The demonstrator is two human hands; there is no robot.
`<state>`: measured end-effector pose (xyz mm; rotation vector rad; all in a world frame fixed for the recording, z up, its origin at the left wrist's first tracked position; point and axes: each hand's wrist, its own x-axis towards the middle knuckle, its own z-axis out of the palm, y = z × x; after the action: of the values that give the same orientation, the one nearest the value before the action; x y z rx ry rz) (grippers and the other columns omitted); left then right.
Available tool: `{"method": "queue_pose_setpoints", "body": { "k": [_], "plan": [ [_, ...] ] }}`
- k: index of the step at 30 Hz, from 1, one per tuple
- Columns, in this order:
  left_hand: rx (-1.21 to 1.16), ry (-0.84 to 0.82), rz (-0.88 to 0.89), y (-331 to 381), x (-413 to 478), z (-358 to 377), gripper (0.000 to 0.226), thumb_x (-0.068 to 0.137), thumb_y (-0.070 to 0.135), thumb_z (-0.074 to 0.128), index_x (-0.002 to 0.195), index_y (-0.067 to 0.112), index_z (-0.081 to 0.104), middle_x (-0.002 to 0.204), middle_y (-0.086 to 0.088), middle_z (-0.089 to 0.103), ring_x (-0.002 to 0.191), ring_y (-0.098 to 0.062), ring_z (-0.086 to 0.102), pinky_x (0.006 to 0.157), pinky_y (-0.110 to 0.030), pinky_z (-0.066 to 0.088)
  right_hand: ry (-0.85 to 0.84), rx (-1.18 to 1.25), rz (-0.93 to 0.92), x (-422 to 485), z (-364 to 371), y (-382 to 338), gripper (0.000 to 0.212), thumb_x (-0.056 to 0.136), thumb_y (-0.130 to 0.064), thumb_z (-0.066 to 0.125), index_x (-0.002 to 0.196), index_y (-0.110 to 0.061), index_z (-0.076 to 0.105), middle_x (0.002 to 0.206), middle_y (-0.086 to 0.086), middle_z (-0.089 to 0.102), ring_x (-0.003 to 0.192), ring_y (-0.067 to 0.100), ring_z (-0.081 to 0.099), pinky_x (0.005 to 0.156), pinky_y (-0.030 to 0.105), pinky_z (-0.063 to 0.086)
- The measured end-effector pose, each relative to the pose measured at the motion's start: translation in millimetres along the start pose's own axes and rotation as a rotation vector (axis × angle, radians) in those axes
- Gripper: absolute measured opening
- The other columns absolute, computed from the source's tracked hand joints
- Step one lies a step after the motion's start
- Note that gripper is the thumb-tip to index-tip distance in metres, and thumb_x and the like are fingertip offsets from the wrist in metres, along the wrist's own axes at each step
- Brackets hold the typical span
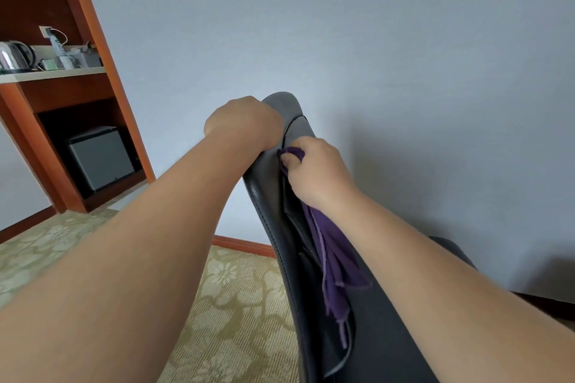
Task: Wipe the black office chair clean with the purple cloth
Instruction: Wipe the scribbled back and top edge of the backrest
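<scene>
Black office chair (389, 314) is seen from behind and above, its backrest (270, 196) running up the middle of the frame, close to the wall (404, 56). Left hand (244, 123) is clamped over the top edge of the backrest. Its fingers curl over the far side, so I can't tell how deep the grip goes. Right hand (314, 171) sits just below it on the upper backrest, fingers and thumb (288, 161) pinching a bunched end of the purple cloth (333, 246). The rest of the cloth hangs loose down the leather in long folds. My read: upper-back wipe in progress, most of the chair not yet covered. Risks: only a small wad is under the hand, so the contact patch is narrow and strokes will likely leave streaks or missed bands. The dangling tail could snag in the seam or flap of the back panel on a downstroke and pull out of the pinch. The chair probably swivels or rolls on the carpet (233, 305). If the left hand eases off, wipe pressure may turn the backrest away or knock it into the wall.
</scene>
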<state>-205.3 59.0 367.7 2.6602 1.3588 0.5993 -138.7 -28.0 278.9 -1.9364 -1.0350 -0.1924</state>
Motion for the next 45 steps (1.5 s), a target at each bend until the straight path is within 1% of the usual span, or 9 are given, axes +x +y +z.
{"method": "queue_pose_setpoints", "body": {
  "k": [5, 9, 14, 19, 25, 30, 32, 39, 45],
  "plan": [
    [-0.001, -0.007, -0.008, 2, -3, -2, 0.011, 0.083, 0.017, 0.038, 0.072, 0.015, 0.042, 0.074, -0.002, 0.048, 0.066, -0.022, 0.047, 0.067, -0.034, 0.038, -0.012, 0.006, 0.003, 10, 1, 0, 0.012, 0.096, -0.03, 0.053, 0.088, -0.025, 0.062, 0.091, -0.002, 0.058, 0.082, 0.023, 0.055, 0.068, 0.032, 0.048],
    [-0.004, -0.004, 0.0, 5, -6, -2, 0.012, 0.083, 0.018, 0.038, 0.073, 0.015, 0.042, 0.075, -0.003, 0.048, 0.064, -0.021, 0.046, 0.066, -0.033, 0.037, -0.083, 0.173, -0.053, -7, -13, 6, 0.017, 0.096, -0.026, 0.057, 0.081, -0.03, 0.064, 0.07, -0.015, 0.058, 0.07, 0.005, 0.054, 0.056, 0.015, 0.037],
    [0.023, 0.004, 0.014, 7, -15, -3, 0.008, 0.081, 0.017, 0.039, 0.075, 0.015, 0.043, 0.075, -0.002, 0.049, 0.065, -0.021, 0.048, 0.065, -0.033, 0.038, -0.162, 0.207, -0.164, -46, -34, 7, 0.02, 0.097, -0.027, 0.058, 0.083, -0.039, 0.064, 0.084, -0.013, 0.055, 0.081, -0.001, 0.053, 0.066, 0.009, 0.035],
    [0.064, 0.021, 0.0, 8, -23, -5, 0.01, 0.081, 0.017, 0.04, 0.071, 0.016, 0.041, 0.074, -0.002, 0.049, 0.061, -0.02, 0.045, 0.057, -0.032, 0.033, -0.207, 0.193, -0.242, -86, -52, 5, 0.014, 0.098, -0.021, 0.057, 0.097, -0.022, 0.071, 0.085, -0.003, 0.051, 0.078, 0.01, 0.052, 0.07, 0.017, 0.039],
    [0.053, 0.004, 0.006, 12, -28, -9, 0.007, 0.079, 0.015, 0.04, 0.075, 0.015, 0.045, 0.077, -0.002, 0.052, 0.063, -0.019, 0.048, 0.06, -0.032, 0.037, -0.384, 0.155, -0.377, -132, -65, 16, 0.014, 0.096, -0.022, 0.06, 0.097, -0.028, 0.072, 0.09, -0.009, 0.051, 0.081, 0.013, 0.057, 0.076, 0.026, 0.046],
    [0.096, 0.001, 0.017, 16, -31, -11, 0.005, 0.077, 0.014, 0.041, 0.074, 0.015, 0.044, 0.078, -0.002, 0.052, 0.064, -0.02, 0.048, 0.06, -0.032, 0.037, -0.045, 0.288, -0.284, -122, -66, 22, 0.013, 0.094, -0.014, 0.064, 0.099, -0.022, 0.072, 0.087, -0.009, 0.055, 0.079, 0.01, 0.057, 0.074, 0.014, 0.04],
    [0.096, 0.004, 0.005, 14, -32, -11, 0.006, 0.078, 0.015, 0.04, 0.073, 0.015, 0.043, 0.077, -0.002, 0.05, 0.063, -0.02, 0.047, 0.061, -0.033, 0.037, 0.011, 0.278, -0.284, -109, -69, 17, 0.014, 0.093, -0.014, 0.064, 0.099, -0.024, 0.072, 0.086, -0.012, 0.054, 0.079, 0.006, 0.056, 0.074, 0.009, 0.037],
    [0.123, -0.005, 0.024, 19, -43, -12, 0.014, 0.084, 0.017, 0.039, 0.07, 0.016, 0.039, 0.076, -0.002, 0.047, 0.079, -0.026, 0.052, 0.068, -0.035, 0.041, 0.007, 0.269, -0.201, -101, -52, -1, 0.016, 0.097, -0.015, 0.059, 0.104, -0.022, 0.072, 0.09, -0.004, 0.054, 0.081, 0.007, 0.054, 0.072, 0.009, 0.037],
    [0.117, -0.03, 0.025, 20, -47, -13, 0.011, 0.082, 0.015, 0.041, 0.072, 0.015, 0.04, 0.077, -0.002, 0.049, 0.069, -0.022, 0.05, 0.066, -0.034, 0.041, -0.163, 0.276, -0.207, -125, -69, 12, 0.017, 0.098, -0.019, 0.059, 0.107, -0.027, 0.07, 0.096, -0.009, 0.06, 0.092, 0.007, 0.058, 0.081, 0.016, 0.043]
  ]
}}
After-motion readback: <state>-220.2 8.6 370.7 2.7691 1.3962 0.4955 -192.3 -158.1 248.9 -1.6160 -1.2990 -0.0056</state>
